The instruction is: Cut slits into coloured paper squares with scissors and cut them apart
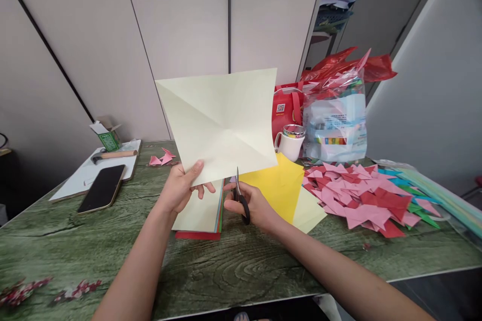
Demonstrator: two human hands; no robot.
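Observation:
A creased, pale cream sheet of paper (226,120) is held up above the table, pinched along its lower left edge by my left hand (186,188). My right hand (254,205) grips black-handled scissors (244,205), whose blade points up at the sheet's lower edge; whether it cuts into the paper I cannot tell. Below lies a stack of coloured paper (199,213) with a cream sheet on top and a red one sticking out at the front. To the right of it, yellow paper (282,190) overlaps another cream sheet (311,213).
Pink and red folded paper pieces (361,195) are heaped at the right. Behind them stand a white mug (290,145), a red bag (282,110) and a plastic package (335,125). At left are a phone (102,188), a hammer (115,154) and a green box (107,135).

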